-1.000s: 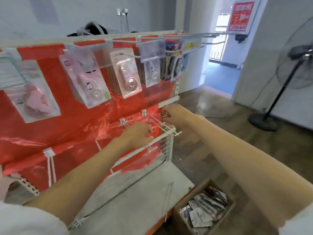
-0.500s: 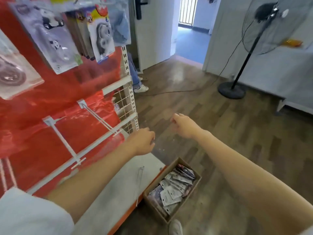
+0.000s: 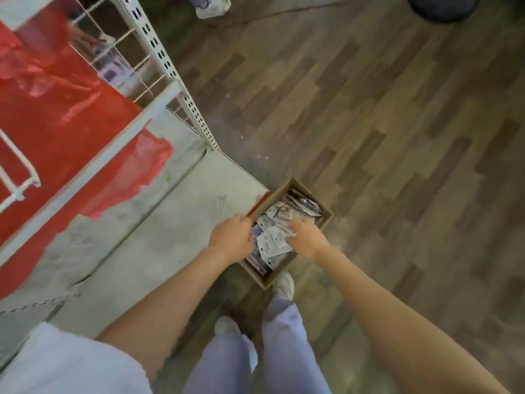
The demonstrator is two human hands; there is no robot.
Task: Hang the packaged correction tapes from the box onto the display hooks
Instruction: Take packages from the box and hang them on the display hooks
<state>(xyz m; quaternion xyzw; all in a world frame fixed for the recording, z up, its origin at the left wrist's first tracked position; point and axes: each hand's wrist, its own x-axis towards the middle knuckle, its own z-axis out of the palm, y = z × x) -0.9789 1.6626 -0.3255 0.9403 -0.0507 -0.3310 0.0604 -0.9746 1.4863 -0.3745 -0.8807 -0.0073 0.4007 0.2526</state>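
The cardboard box sits on the wooden floor against the corner of the display rack's grey base shelf. Packaged correction tapes fill the box. Both hands reach into it: the left hand at its near-left wall, the right hand lying on the packs. Whether either hand's fingers hold a pack, I cannot tell.

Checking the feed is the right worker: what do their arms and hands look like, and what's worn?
Both forearms are bare, with no gloves, watch or rings visible on the left hand or right hand. A white short sleeve covers the left upper arm. Below are light lilac-blue trousers and white shoes.
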